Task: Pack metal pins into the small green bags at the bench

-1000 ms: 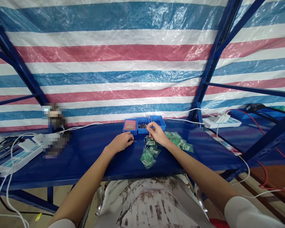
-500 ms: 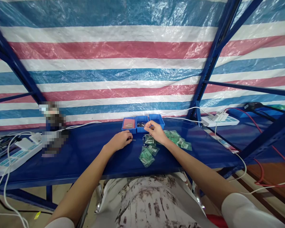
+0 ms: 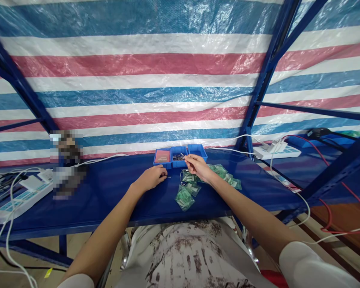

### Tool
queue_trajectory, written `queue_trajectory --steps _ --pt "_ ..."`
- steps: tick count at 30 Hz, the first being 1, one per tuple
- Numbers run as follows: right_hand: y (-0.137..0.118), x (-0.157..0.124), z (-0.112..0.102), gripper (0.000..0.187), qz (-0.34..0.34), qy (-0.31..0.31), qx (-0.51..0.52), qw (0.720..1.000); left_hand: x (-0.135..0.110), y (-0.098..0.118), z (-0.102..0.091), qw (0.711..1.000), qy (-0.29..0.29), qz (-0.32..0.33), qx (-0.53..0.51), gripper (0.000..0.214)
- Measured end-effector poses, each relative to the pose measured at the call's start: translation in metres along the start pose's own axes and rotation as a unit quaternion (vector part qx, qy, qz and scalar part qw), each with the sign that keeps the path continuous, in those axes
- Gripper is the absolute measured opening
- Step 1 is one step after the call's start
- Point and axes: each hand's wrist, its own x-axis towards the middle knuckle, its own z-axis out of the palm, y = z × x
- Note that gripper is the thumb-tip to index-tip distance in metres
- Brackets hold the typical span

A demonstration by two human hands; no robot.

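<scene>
My left hand [image 3: 152, 178] rests on the blue table with its fingers curled together. A thin metal pin [image 3: 169, 176] sticks out past its fingertips. In front of the middle blue bin, my right hand [image 3: 198, 166] pinches a small silvery pin [image 3: 182, 155] between thumb and fingers. Many tiny dark and silvery metal parts [image 3: 177, 157] lie in that bin; their exact kind is too small to tell. Clear green-tinted bags [image 3: 185, 198] with small parts inside lie below my right hand, and more bags [image 3: 225, 175] lie to its right. Loose pins [image 3: 181, 179] lie beside the nearer bags.
The left blue bin [image 3: 163, 165] holds a pink piece; the right blue bin [image 3: 198, 149] stands behind my right hand. White power strips [image 3: 24, 199] with cables lie at both ends of the table [image 3: 108, 200]. Blue metal posts [image 3: 258, 88] and a striped sheet [image 3: 153, 64] stand behind.
My right hand has turned slightly and shifted a little right and down, so the pin between its fingers now shows above the middle bin. My left hand has stayed in place.
</scene>
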Motion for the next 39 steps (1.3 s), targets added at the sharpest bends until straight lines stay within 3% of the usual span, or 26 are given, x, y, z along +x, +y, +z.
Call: queue_trajectory --steps 6,9,11,14,16,19,27,34,39 --pt "0.005 0.005 -0.003 0.055 -0.021 0.036 -0.041 0.998 0.0 0.002 -0.001 1.0 -0.003 0.001 -0.007 0.016" --pt "0.011 0.006 -0.006 0.051 -0.058 0.019 -0.142 0.988 0.0 0.002 -0.001 1.0 -0.003 -0.001 -0.005 0.014" --pt "0.015 0.004 -0.006 0.037 -0.113 -0.005 -0.269 0.956 0.0 0.003 -0.001 1.0 -0.004 0.001 -0.005 0.014" --pt "0.017 -0.001 -0.004 0.019 -0.178 -0.05 -0.458 0.869 0.0 0.003 -0.002 1.0 -0.006 0.004 -0.007 0.015" --pt "0.017 -0.005 -0.002 0.022 -0.188 -0.071 -0.536 0.82 0.0 0.003 -0.002 1.0 -0.005 0.001 -0.007 0.015" --pt "0.017 -0.006 0.001 0.029 -0.187 -0.087 -0.591 0.779 0.0 0.003 -0.001 1.0 -0.003 -0.002 -0.006 0.016" --pt "0.019 -0.004 0.0 0.021 -0.205 -0.131 -0.585 0.774 -0.001 0.005 -0.001 1.0 0.001 -0.004 -0.012 0.015" --pt "0.016 -0.005 0.0 0.022 -0.235 -0.134 -0.528 0.805 -0.001 0.003 0.0 1.0 0.004 0.001 -0.008 0.017" --pt "0.014 -0.009 0.001 0.035 -0.204 -0.18 -0.565 0.779 -0.001 0.004 -0.002 1.0 -0.005 -0.005 -0.004 0.017"
